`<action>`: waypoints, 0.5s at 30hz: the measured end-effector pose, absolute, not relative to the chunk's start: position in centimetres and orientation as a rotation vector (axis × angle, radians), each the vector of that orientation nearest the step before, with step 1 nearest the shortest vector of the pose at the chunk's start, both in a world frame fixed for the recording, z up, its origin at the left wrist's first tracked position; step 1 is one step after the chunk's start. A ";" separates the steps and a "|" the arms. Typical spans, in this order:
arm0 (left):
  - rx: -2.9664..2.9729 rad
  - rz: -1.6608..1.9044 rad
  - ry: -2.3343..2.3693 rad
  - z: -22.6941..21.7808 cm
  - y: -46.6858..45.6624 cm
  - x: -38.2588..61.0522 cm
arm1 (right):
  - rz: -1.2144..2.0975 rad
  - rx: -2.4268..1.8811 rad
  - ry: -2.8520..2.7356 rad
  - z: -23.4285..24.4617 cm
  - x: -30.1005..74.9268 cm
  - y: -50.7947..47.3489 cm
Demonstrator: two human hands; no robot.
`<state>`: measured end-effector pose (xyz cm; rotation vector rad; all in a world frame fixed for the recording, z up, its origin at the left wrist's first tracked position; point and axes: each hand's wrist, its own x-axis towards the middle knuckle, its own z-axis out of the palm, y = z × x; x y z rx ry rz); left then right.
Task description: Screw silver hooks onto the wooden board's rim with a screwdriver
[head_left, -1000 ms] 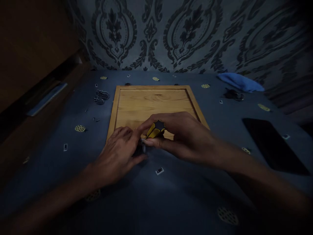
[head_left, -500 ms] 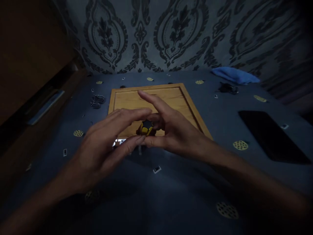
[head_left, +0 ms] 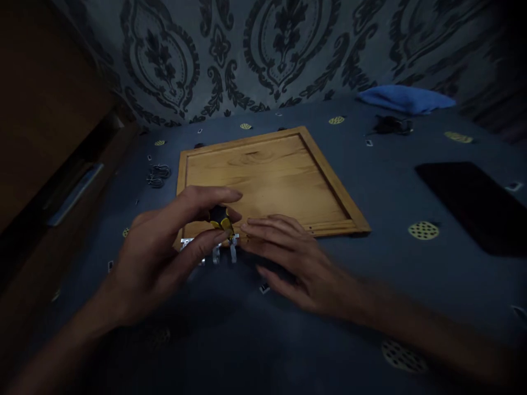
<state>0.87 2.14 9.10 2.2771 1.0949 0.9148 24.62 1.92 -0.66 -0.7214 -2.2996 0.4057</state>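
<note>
My left hand is closed around a black and yellow screwdriver handle, thumb in front and fingers behind. The handle stands over a shiny metal hook rail at the near edge of a framed wooden board. Part of the rail is hidden by the left hand. My right hand rests with fingers stretched out on the board's near edge, just right of the rail's end, holding nothing.
Loose metal hooks lie left of the board on the patterned blue cloth. To the right are a black flat slab, a small dark object and a blue cloth bundle. Wooden furniture borders the left side.
My right hand has come away from the screwdriver and moved down to the board's near edge. The left hand keeps hold of the screwdriver. The view has shifted slightly.
</note>
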 end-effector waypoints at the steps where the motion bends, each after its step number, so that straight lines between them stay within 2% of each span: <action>1: 2.315 0.913 1.084 9.0 2.2 0.8 | 0.389 -0.713 -2.350 -0.9 24.7 1.9; 15: 2.330 0.874 1.230 9.0 1.8 1.2 | 0.302 -0.710 -2.483 -2.8 24.2 2.2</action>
